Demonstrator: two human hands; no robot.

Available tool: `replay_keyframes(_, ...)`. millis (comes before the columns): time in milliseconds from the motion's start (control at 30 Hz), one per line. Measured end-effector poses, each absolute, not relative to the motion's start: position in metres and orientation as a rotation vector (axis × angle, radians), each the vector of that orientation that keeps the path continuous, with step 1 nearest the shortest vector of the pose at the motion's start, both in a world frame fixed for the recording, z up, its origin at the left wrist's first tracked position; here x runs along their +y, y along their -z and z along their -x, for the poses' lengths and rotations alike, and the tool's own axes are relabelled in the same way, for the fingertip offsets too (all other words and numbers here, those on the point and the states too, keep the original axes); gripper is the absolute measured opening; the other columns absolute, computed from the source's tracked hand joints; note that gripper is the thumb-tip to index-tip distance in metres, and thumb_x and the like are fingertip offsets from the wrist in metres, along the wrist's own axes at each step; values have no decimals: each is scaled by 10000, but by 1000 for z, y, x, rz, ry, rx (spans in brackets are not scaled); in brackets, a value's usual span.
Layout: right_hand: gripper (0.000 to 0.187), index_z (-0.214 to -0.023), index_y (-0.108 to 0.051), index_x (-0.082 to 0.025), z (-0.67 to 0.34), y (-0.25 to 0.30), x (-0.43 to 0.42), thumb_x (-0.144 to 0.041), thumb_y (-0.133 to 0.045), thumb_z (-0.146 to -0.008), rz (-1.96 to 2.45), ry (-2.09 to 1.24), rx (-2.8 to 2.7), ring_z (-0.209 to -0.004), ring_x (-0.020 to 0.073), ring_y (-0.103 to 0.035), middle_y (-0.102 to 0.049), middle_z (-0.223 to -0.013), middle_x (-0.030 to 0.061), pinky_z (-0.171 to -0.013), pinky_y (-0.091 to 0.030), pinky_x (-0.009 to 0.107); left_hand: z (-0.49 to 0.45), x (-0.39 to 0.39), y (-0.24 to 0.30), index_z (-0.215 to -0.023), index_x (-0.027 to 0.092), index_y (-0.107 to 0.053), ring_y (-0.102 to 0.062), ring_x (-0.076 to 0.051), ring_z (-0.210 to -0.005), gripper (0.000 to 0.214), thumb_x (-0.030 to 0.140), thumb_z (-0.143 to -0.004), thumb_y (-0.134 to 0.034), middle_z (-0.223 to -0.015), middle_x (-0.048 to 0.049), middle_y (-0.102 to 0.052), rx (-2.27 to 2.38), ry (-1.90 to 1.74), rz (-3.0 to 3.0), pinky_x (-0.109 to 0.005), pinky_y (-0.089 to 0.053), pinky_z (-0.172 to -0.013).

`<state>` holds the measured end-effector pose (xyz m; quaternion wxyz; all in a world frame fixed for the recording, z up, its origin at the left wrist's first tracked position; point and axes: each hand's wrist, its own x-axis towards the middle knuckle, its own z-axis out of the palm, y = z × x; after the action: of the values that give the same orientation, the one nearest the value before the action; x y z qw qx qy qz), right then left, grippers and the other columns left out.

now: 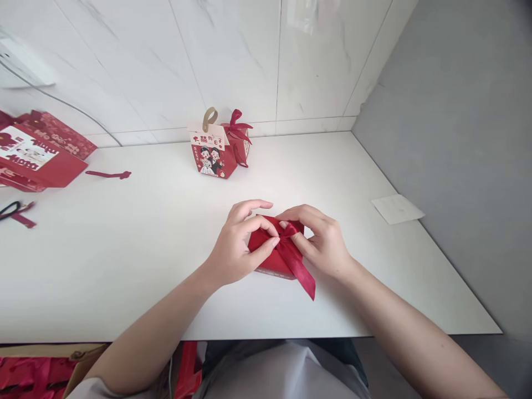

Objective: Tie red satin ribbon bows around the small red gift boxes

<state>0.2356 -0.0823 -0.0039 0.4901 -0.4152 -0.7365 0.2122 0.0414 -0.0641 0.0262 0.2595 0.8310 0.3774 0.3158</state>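
A small red gift box (272,259) rests on the white table in front of me. Across its top runs a dark red satin ribbon (300,271), with one loose tail hanging over the near side toward me. My left hand (243,244) pinches the ribbon at the knot between thumb and index finger, its other fingers raised. On the other side, my right hand (322,238) holds a loop of the same ribbon between thumb and fingers. The hands partly cover the box top, so the knot's exact form is hard to make out.
Two finished-looking gift boxes (214,155) stand near the tiled wall. Flat red cartons (62,166), a ribbon piece (108,174) and black-handled scissors (10,209) lie at left. A paper slip (398,209) is at right. Below the table, a cardboard box (85,360) holds red items.
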Motion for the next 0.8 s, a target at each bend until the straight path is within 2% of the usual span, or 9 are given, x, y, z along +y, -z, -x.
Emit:
replay_keyframes(200,216,-966,-656,-243,-235,5,-82,-87,-518,-909,1008,-500,-1802,-883,181,-649,-717,-944,17,-784,-542,345,-44,-63,-25,-817,213,-648,-460,-250,-1327,59,168,-836,-615,-1287,-61,-559,1075,-758,-2070,-420,-410,-1100)
replay_keyframes(600,219,-979,-661,-247,-230,7,-84,-107,-503,-921,1102,-558,-1700,-827,177,-637,-698,-964,28,-721,-534,328,-45,-63,-25,-799,205,-603,-477,-265,-1316,49,164,-820,-587,-1262,-77,-571,1099,-694,-1976,-424,-447,-1053)
replay_keyframes(800,158,-1015,-663,-244,-227,10,-85,-217,-516,-964,1224,-697,-1612,-786,158,-636,-709,-951,10,-683,-511,287,-45,-63,-26,-803,209,-600,-496,-243,-1292,52,166,-826,-583,-1272,-59,-565,1118,-682,-1976,-398,-442,-1052)
